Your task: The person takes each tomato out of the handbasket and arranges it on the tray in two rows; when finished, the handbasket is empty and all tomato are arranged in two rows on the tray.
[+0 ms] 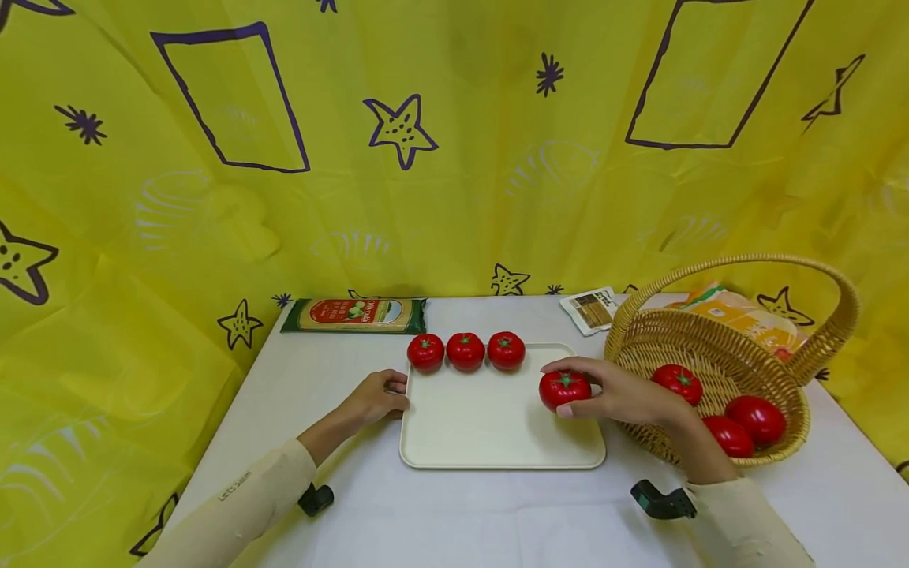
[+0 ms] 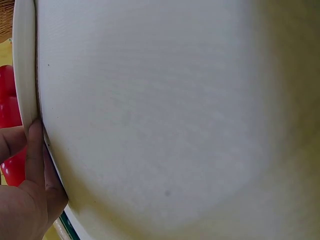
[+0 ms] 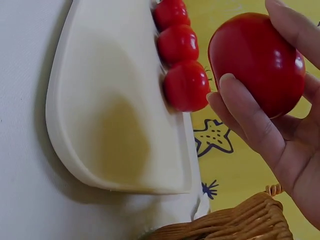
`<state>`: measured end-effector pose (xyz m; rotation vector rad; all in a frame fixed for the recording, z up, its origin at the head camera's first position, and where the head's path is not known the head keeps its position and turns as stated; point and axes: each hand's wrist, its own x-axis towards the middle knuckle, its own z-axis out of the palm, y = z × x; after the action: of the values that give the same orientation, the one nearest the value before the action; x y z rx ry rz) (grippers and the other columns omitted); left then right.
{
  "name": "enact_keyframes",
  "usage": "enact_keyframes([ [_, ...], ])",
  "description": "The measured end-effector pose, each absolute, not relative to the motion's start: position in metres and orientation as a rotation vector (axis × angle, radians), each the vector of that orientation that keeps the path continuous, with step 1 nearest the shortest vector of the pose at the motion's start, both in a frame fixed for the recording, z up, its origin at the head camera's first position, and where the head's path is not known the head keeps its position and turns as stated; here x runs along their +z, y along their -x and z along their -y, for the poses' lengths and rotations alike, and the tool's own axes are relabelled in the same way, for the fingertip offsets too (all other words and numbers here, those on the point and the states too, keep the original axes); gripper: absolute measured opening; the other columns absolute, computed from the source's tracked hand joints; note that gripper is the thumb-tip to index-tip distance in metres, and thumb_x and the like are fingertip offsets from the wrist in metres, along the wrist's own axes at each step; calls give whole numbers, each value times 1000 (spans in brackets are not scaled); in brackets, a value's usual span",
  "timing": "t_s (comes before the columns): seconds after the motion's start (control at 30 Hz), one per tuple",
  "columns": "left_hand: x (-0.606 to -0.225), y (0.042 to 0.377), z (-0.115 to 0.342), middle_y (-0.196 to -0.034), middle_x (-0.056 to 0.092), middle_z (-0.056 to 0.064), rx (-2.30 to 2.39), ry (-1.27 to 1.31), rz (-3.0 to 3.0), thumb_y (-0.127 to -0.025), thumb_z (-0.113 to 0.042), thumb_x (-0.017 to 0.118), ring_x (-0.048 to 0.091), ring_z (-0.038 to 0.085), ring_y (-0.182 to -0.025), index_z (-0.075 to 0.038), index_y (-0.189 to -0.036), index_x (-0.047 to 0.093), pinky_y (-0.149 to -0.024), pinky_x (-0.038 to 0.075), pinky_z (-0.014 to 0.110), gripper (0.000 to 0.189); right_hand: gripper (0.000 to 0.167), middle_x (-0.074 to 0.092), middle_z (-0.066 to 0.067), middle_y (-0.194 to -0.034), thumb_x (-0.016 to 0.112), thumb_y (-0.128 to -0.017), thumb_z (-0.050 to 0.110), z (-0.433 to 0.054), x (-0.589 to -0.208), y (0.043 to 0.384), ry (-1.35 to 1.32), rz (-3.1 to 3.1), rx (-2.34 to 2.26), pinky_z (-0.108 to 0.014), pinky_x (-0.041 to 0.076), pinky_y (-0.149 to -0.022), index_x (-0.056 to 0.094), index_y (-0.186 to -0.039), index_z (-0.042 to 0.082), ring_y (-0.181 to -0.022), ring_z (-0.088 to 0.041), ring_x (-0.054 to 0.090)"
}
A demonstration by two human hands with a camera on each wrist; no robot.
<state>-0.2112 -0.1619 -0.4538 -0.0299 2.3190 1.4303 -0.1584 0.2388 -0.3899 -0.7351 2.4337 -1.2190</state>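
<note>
A cream tray (image 1: 490, 430) lies on the white table. Along its far edge three red tomatoes (image 1: 465, 352) sit in a row, seen also beside the tray in the right wrist view. My left hand (image 1: 378, 398) grips the tray's left edge; the left wrist view has fingers on both sides of the rim (image 2: 25, 65). Above the tray's right part, my right hand (image 1: 611, 390) holds another tomato (image 3: 255, 62) between thumb and fingers, its green stem end up. A shadow falls on the tray below it. Three more tomatoes (image 1: 756, 420) are in the wicker basket (image 1: 656, 339) at right.
Behind the tray on the left lies a green and tan food packet (image 1: 355, 315). A small white packet (image 1: 589, 310) rests at the back, left of the basket's arched handle. An orange and white bag (image 1: 746, 315) is behind the basket. A yellow patterned curtain (image 1: 454, 213) borders the table.
</note>
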Motion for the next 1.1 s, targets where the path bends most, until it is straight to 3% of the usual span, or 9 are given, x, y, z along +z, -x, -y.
enact_keyframes([
  [0.53, -456, 212, 161, -108, 59, 14, 1442, 37, -2319, -84, 2, 69, 60, 20, -88, 6, -127, 56, -76, 61, 30, 45, 64, 53, -18, -142, 75, -89, 34, -223, -396, 170, 563, -2509, -1233, -39, 54, -92, 51, -145, 13, -118, -33, 56],
  [0.87, -456, 211, 161, -108, 59, 14, 1428, 41, -2327, -84, 1, 69, 60, 19, -87, 5, -126, 57, -75, 61, 29, 45, 59, 58, -20, -133, 74, -91, 34, -217, -405, 179, 501, -2530, -1277, -37, 54, -91, 53, -141, 10, -110, -29, 59],
  [1.1, -456, 211, 160, -108, 59, 14, 1426, 45, -2332, -84, 1, 69, 60, 20, -88, 5, -126, 57, -76, 61, 29, 44, 65, 57, -21, -133, 76, -89, 35, -210, -405, 183, 354, -2527, -1337, -40, 56, -89, 51, -144, 9, -111, -33, 58],
])
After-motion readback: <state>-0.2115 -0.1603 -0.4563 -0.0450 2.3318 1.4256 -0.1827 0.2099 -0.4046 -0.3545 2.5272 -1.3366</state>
